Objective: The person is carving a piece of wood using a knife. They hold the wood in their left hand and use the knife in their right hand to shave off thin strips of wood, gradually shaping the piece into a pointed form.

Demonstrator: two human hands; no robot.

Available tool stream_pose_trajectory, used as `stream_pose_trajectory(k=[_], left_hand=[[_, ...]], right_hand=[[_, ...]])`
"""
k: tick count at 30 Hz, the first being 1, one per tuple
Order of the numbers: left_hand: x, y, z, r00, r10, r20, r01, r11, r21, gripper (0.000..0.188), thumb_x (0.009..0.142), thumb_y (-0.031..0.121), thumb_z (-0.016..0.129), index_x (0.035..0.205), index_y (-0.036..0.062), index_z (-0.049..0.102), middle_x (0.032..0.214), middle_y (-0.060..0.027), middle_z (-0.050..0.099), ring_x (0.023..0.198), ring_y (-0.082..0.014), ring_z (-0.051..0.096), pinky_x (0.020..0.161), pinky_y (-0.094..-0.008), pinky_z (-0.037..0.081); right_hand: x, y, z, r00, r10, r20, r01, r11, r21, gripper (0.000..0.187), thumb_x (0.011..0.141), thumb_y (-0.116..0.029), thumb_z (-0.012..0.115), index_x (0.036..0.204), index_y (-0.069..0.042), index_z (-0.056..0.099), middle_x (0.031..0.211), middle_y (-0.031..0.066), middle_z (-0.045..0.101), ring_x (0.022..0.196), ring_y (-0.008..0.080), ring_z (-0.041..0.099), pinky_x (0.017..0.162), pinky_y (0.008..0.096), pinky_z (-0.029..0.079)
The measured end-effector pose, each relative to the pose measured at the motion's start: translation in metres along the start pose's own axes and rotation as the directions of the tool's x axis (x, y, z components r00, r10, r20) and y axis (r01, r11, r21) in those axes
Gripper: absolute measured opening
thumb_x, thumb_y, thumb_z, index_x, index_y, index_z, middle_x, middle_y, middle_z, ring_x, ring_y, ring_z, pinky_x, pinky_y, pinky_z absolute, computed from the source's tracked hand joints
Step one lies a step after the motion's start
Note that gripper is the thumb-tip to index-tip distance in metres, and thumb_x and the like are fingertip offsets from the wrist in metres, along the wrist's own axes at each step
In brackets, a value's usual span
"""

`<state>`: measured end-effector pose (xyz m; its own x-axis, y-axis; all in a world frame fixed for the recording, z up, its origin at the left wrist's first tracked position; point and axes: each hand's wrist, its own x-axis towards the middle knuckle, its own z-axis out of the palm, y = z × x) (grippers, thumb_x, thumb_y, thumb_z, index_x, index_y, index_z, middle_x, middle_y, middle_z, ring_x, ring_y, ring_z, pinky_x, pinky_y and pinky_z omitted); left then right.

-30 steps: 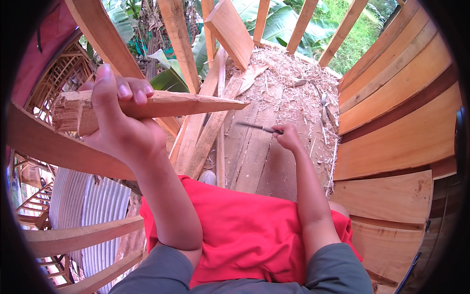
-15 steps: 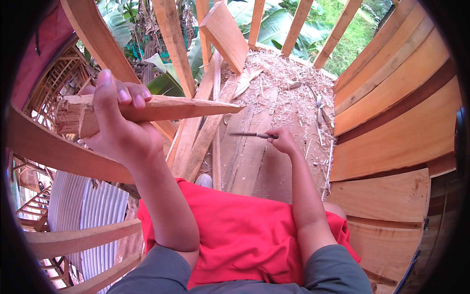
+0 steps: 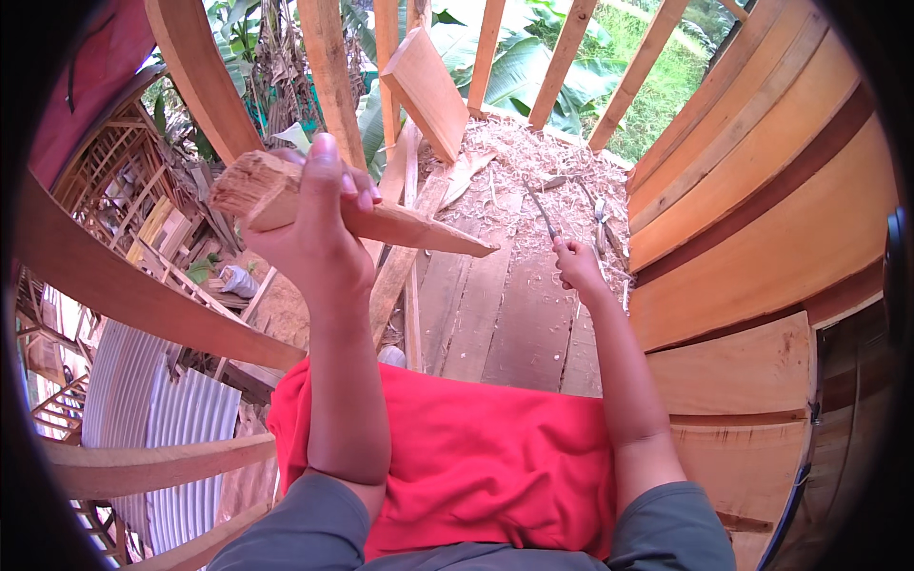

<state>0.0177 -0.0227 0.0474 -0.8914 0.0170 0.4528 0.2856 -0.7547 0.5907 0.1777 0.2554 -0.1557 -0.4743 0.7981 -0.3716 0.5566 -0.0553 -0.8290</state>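
Note:
Raised at the left, my left hand (image 3: 324, 224) is closed round a rough-hewn piece of wood (image 3: 419, 231). The piece has a thick block end behind the hand and tapers to a point on the right. My right hand (image 3: 576, 264) grips the dark handle of a knife (image 3: 541, 211), its thin blade angled up and away to the left over the shavings. Blade and wood are apart. A red cloth (image 3: 476, 447) covers my lap below both forearms.
Wood shavings (image 3: 533, 157) lie heaped at the far end of the plank floor (image 3: 476, 314). A loose board (image 3: 427, 95) leans against upright slats. Plank walls (image 3: 762, 219) rise on the right. Rails (image 3: 143, 285) and corrugated sheeting (image 3: 190, 409) stand on the left.
My left hand and the wood have shifted right, and the block end now shows more. The right hand has swung the knife outward, turning its blade from pointing left to pointing up.

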Motion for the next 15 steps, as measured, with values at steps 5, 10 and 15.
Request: stream_pose_trajectory(k=[5, 10, 15], left_hand=[[-0.022, -0.017, 0.015, 0.988, -0.129, 0.084, 0.13, 0.991, -0.013, 0.023, 0.083, 0.002, 0.068, 0.092, 0.0066, 0.047, 0.06, -0.0032, 0.049, 0.048, -0.012, 0.049, 0.045, -0.0282, 0.043], [-0.035, -0.025, 0.022, 0.973, -0.141, 0.18, 0.157, 0.985, -0.076, 0.023, 0.084, 0.002, 0.068, 0.09, 0.0053, 0.046, 0.057, -0.0052, 0.051, 0.045, -0.0121, 0.05, 0.043, -0.0278, 0.043], [-0.036, -0.028, 0.012, 0.945, -0.116, 0.306, 0.132, 0.991, -0.034, 0.022, 0.087, 0.007, 0.063, 0.095, 0.0121, 0.044, 0.064, -0.0008, 0.048, 0.05, -0.0098, 0.047, 0.047, -0.0279, 0.043]], right_hand=[[-0.061, -0.018, -0.018, 0.986, 0.03, 0.164, -0.064, 0.976, 0.207, 0.034, 0.1, -0.033, 0.047, 0.1, 0.0, 0.053, 0.066, 0.0014, 0.052, 0.046, 0.0102, 0.046, 0.044, 0.0284, 0.044], [-0.094, 0.011, 0.01, 0.961, -0.073, 0.267, -0.024, 0.938, 0.345, 0.029, 0.102, -0.032, 0.042, 0.096, -0.005, 0.05, 0.069, 0.0013, 0.051, 0.049, 0.0091, 0.045, 0.045, 0.0263, 0.042], [-0.098, 0.017, 0.055, 0.959, -0.161, 0.235, 0.148, 0.986, 0.074, 0.031, 0.1, -0.031, 0.045, 0.093, -0.002, 0.057, 0.074, 0.0073, 0.058, 0.062, 0.0136, 0.053, 0.058, 0.033, 0.044]])
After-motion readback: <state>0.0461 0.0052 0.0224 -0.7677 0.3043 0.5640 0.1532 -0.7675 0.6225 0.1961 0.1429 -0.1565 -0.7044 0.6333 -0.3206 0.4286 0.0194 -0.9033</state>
